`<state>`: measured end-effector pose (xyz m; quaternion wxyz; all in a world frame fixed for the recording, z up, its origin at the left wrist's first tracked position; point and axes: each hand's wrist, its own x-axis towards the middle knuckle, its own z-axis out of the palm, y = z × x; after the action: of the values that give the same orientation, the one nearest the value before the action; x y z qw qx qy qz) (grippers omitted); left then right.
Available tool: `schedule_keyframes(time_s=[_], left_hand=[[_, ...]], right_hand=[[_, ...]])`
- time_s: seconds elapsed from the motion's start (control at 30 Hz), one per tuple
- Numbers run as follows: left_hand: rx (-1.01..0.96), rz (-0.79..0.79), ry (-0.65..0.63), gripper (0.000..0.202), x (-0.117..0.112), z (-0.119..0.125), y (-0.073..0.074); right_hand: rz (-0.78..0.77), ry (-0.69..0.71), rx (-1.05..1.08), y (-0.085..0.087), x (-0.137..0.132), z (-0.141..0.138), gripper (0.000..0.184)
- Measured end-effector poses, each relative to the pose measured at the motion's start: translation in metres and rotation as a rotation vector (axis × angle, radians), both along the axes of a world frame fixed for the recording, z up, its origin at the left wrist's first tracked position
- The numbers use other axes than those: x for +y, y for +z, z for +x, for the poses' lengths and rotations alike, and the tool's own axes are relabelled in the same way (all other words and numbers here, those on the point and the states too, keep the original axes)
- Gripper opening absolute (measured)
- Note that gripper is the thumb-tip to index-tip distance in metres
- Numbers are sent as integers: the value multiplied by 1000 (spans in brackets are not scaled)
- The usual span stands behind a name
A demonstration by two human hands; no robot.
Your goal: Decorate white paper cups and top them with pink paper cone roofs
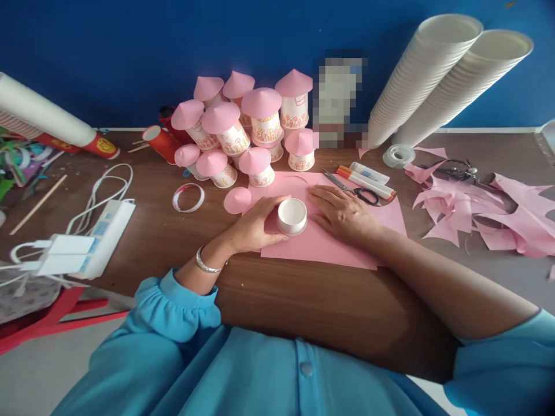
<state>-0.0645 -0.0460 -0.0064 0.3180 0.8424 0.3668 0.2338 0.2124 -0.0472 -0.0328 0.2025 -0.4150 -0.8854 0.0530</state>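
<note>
A short white paper cup [292, 215] stands on sheets of pink paper [316, 249], its wider edge at the bottom. My left hand [258, 225] curves around the cup's left side, thumb in front and fingers behind. To the right of the cup, my right hand [342, 214] lies flat on the pink paper with its fingers stretched out and nothing in it. Black-handled scissors [366, 196] rest just beyond the right hand, beside orange-capped markers [368, 184]. A small pink paper cone [237, 200] sits left of the paper's back edge.
Several paper-cup houses with pink cone roofs [225, 118] stand at the back. Two tall cup stacks [427, 75] lean on the blue wall. Pink scraps [463, 202] and clear tape [399, 155] lie right; a tape roll [188, 198] and power strip [108, 237] lie left.
</note>
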Motion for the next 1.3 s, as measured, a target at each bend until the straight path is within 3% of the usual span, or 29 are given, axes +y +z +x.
schedule_keyframes(time_s=[0.33, 0.5, 0.77, 1.0, 1.17, 1.3], left_hand=[[-30, 82, 1, 89, -6, -1, 0], [-119, 60, 60, 67, -7, 4, 0], [-827, -468, 229, 52, 4, -8, -1], [-1072, -728, 294, 40, 1, -7, 12], [-990, -640, 275, 45, 0, -11, 6], [-724, -436, 234, 62, -2, -10, -4]], right_hand=[[11, 6, -10, 0, 1, 0, 46], [10, 4, -6, -2, 1, 0, 46], [-10, 10, -5, -3, 2, 2, 45], [8, 28, 6, -5, 3, 1, 43], [8, 28, 18, -6, 3, 2, 45], [-3, 18, 31, -6, 3, 2, 46]])
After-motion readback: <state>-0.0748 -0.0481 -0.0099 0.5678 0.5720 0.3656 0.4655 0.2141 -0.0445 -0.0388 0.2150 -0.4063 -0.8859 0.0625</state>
